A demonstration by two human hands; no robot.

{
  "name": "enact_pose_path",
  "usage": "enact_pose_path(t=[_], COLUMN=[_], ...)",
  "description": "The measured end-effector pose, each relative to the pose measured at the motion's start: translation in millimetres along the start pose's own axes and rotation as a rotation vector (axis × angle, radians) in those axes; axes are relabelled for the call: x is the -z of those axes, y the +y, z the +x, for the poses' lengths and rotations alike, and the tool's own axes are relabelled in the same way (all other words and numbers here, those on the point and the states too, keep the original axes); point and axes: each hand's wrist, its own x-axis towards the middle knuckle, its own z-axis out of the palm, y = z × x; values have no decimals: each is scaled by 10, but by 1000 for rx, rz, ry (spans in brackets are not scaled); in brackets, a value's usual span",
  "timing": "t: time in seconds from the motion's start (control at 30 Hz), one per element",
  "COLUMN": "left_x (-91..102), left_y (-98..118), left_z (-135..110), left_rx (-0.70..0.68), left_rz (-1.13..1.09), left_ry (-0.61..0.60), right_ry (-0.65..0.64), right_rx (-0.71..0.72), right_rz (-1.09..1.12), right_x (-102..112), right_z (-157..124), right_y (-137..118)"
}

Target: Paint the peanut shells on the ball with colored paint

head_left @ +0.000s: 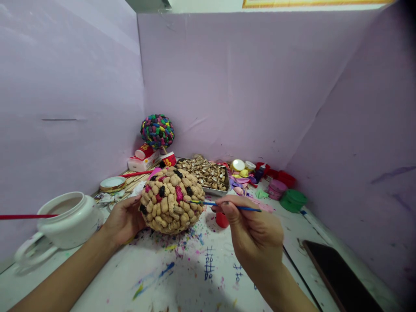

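Observation:
My left hand (125, 220) holds a ball covered in peanuts (172, 212) from its left side, just over the table. A few peanuts on it are painted black or magenta; the others are bare tan shells. In my right hand (251, 229) a thin blue paintbrush (212, 203) is pinched between thumb and fingers. Its tip, yellowish in colour, meets or nearly meets the ball's right side; I cannot tell if it touches. Behind my right fingers a small red cup (222, 220) is partly hidden.
A white pot (69, 221) stands at the left with a red stick across it. Behind are a tray of shells (208, 173) and a multicoloured ball (157, 131). Green (293, 200) and pink tubs (277, 189) sit right, above a dark phone (338, 273). Lilac walls enclose the paint-stained table (182, 290).

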Motion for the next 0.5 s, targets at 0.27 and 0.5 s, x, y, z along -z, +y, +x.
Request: enact_pose_path(t=[0.27, 0.5], left_x=[52, 7], left_y=[-14, -12], left_z=[20, 0], left_rx=[-11, -18], left_rz=[6, -19], left_ry=[-28, 18], right_ry=[13, -2], right_rx=[-4, -2], right_rz=[26, 45], right_x=[-11, -29], right_z=[-18, -24], right_y=[9, 10])
